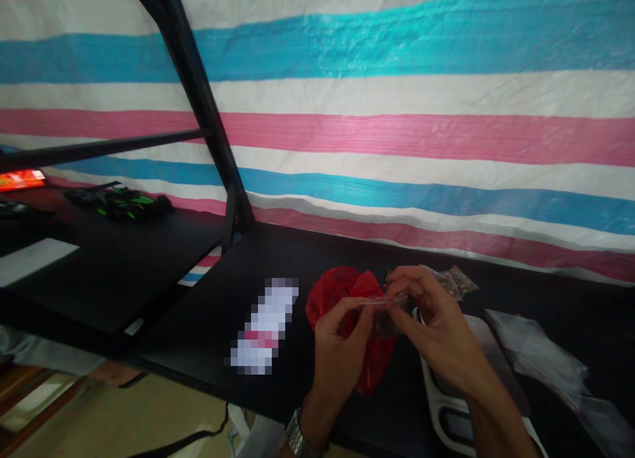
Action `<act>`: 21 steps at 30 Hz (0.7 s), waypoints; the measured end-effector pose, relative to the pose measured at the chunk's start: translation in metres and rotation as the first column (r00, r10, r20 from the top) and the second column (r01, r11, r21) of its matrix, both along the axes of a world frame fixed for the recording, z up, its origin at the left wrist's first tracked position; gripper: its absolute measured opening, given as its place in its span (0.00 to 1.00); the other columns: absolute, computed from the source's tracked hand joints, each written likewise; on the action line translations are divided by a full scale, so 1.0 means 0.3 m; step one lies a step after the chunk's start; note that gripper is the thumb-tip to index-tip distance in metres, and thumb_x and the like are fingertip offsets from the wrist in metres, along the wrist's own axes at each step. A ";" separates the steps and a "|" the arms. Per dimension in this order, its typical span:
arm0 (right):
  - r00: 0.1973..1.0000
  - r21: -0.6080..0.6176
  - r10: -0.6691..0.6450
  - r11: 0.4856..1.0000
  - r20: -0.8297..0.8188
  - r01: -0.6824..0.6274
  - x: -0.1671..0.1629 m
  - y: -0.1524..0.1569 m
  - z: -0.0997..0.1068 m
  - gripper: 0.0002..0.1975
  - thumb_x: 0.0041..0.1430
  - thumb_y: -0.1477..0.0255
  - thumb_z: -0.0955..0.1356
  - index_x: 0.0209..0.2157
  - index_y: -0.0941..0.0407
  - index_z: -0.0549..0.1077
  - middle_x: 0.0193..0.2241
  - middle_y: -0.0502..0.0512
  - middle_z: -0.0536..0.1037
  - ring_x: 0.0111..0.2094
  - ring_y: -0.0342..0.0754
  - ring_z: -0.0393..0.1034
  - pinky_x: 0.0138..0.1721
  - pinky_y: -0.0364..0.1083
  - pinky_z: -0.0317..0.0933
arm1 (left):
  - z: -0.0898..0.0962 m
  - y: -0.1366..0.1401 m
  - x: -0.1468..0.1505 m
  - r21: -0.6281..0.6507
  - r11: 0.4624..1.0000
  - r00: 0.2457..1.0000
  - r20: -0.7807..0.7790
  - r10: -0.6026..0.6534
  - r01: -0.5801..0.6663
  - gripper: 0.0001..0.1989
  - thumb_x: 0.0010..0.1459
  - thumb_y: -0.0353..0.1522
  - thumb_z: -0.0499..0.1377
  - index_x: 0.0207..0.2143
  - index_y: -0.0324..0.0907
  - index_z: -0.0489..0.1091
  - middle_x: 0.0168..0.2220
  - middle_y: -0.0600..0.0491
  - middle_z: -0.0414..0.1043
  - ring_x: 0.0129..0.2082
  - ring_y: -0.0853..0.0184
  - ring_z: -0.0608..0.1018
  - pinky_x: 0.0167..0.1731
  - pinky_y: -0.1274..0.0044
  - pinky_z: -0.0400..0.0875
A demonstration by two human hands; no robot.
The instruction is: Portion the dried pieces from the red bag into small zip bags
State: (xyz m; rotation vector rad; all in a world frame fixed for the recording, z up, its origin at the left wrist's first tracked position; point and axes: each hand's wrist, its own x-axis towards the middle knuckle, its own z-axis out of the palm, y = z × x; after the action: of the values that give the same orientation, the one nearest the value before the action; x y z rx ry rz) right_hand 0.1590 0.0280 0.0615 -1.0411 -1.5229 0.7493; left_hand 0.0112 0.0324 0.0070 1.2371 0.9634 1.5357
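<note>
Both my hands pinch the top edge of a small clear zip bag, with something dark inside it that I cannot make out. My left hand, a metal watch on its wrist, grips the bag's left end. Fingers of my right hand are closed on the right end. Behind and below the bag lies a red plastic bag. Under my right forearm sits a digital scale, partly hidden. Beyond my right hand rest small filled clear bags.
Flat clear bags lie right of the scale. A blurred-out white paper is on the black table. A black frame post rises at the back. On the left table stands a green-black model car; a striped sheet hangs behind.
</note>
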 end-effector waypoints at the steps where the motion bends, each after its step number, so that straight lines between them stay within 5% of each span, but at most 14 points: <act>1: 1.000 -0.014 0.001 1.000 0.005 -0.001 0.002 0.000 -0.001 0.16 0.62 0.76 0.72 0.50 0.47 0.74 0.36 0.45 0.78 0.38 0.44 0.75 0.43 0.42 0.69 | -0.001 0.001 0.001 0.001 1.000 1.000 0.001 0.001 -0.001 0.07 0.62 0.34 0.66 0.36 0.42 0.84 0.35 0.51 0.85 0.36 0.65 0.85 0.40 0.77 0.80; 9: 0.998 -0.061 -0.046 0.997 -0.030 0.044 0.016 -0.003 -0.009 0.14 0.59 0.75 0.73 0.45 0.48 0.73 0.33 0.45 0.76 0.35 0.44 0.74 0.38 0.42 0.68 | -0.007 0.001 0.008 0.003 0.999 0.999 0.020 -0.047 0.047 0.06 0.61 0.33 0.66 0.37 0.41 0.83 0.37 0.50 0.85 0.37 0.65 0.85 0.42 0.77 0.80; 16: 0.999 -0.155 0.022 0.988 0.048 -0.014 0.004 -0.007 -0.011 0.16 0.63 0.73 0.71 0.51 0.49 0.72 0.37 0.49 0.80 0.39 0.46 0.76 0.42 0.44 0.69 | -0.006 0.005 0.012 -0.066 0.997 0.999 0.039 -0.035 0.037 0.07 0.62 0.36 0.66 0.35 0.42 0.82 0.34 0.53 0.84 0.34 0.68 0.84 0.36 0.81 0.79; 21: 0.995 -0.142 0.008 0.990 0.099 0.006 0.005 -0.009 -0.007 0.11 0.62 0.75 0.71 0.45 0.50 0.73 0.36 0.47 0.80 0.38 0.45 0.76 0.43 0.44 0.68 | -0.009 -0.001 0.013 -0.039 0.999 0.997 -0.073 0.018 -0.021 0.08 0.64 0.36 0.64 0.34 0.43 0.81 0.32 0.54 0.83 0.32 0.69 0.83 0.34 0.82 0.78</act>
State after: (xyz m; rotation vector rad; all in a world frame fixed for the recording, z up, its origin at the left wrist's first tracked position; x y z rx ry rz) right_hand 0.1604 0.0253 0.0595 -1.1991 -1.5723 0.8268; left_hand 0.0151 0.0321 0.0043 1.2661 1.0509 1.4883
